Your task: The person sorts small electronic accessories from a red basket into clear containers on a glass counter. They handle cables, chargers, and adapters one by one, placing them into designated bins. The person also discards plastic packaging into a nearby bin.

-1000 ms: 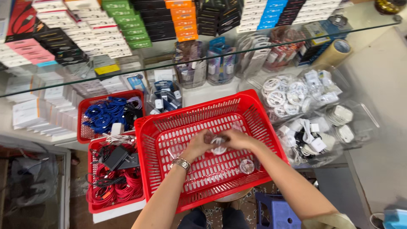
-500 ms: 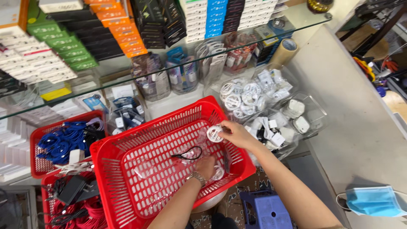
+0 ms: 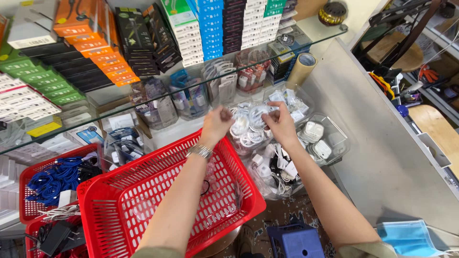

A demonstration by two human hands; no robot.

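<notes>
My right hand is closed on a white coiled cable in a clear bag, held just above a clear bin of similar bagged white cables. My left hand, with a metal watch on its wrist, hovers over the same bin's left edge. Its fingers are curled, and I cannot tell if they pinch the bag. Both forearms reach across a large red plastic basket, which holds a few clear bags and a small black loop.
A glass shelf carries stacked coloured boxes and a tape roll. A clear bin of white chargers stands at the right. Smaller red baskets hold blue cables and black adapters. A blue stool and a blue face mask lie below.
My view has swung right. Both hands rose out of the red basket to the clear cable bin, and the right hand carried the bagged white cable there.
</notes>
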